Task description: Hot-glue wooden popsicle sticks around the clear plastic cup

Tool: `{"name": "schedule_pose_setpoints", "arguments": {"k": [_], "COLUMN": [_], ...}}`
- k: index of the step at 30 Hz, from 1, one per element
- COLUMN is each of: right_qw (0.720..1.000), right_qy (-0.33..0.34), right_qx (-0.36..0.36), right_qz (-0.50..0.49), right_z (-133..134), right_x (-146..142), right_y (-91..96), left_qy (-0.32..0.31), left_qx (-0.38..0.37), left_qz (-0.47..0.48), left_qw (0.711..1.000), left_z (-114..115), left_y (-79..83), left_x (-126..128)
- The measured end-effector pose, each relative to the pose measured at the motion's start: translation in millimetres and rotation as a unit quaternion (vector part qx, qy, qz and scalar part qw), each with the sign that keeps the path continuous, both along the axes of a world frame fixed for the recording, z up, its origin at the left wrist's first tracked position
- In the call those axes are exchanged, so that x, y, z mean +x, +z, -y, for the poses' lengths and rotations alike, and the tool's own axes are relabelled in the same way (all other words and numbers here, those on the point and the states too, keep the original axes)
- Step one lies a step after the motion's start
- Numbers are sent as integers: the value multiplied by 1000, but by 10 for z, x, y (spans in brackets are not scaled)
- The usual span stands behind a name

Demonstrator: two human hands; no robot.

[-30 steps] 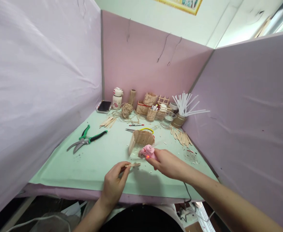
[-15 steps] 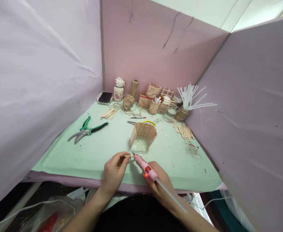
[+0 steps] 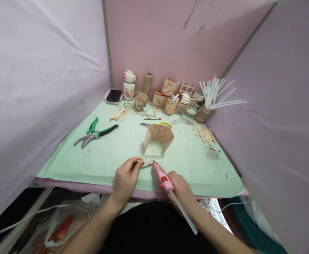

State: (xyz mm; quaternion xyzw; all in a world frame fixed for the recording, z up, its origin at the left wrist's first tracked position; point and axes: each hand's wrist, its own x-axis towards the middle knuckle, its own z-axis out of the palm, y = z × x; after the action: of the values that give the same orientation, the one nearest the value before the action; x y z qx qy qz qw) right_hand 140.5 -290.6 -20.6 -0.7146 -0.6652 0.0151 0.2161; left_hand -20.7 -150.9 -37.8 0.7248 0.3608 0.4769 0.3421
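Observation:
My left hand (image 3: 125,178) pinches a short wooden craft stick (image 3: 145,162) just above the green table mat (image 3: 98,165). My right hand (image 3: 182,190) grips a pink hot glue gun (image 3: 162,177) with a clear glue rod sticking out of its back. The gun's nozzle touches the free end of the stick. Beyond the hands stands a small clear container clad with wooden sticks (image 3: 157,139).
Green-handled pliers (image 3: 94,134) lie at the left. Scissors with a yellow handle (image 3: 155,124) sit behind the container. Loose sticks (image 3: 203,133) lie at the right, twine (image 3: 140,100), a bottle (image 3: 128,86), a phone (image 3: 113,95) and white rods (image 3: 215,97) at the back. Pink partition walls enclose the desk.
My right hand drew the glue gun back from beside the container and turned its nozzle onto the stick in my left hand. The camera tilted further down.

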Motion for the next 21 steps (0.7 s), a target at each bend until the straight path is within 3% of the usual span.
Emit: {"name": "schedule_pose_setpoints", "arguments": {"k": [9,21], "right_qw": [998,1000], "right_qy": [1,-1], "right_qx": [9,-16], "right_qz": [61,-7], "right_z": [115,119], "right_x": [44,-6], "right_y": [-6,29], "left_qy": [2,-2], "left_qx": [3,9], "left_qz": [-2,0], "left_qw": [1000,1000], "left_z": [5,13], "left_y": [-9,5], "left_x": [-3,-7]}}
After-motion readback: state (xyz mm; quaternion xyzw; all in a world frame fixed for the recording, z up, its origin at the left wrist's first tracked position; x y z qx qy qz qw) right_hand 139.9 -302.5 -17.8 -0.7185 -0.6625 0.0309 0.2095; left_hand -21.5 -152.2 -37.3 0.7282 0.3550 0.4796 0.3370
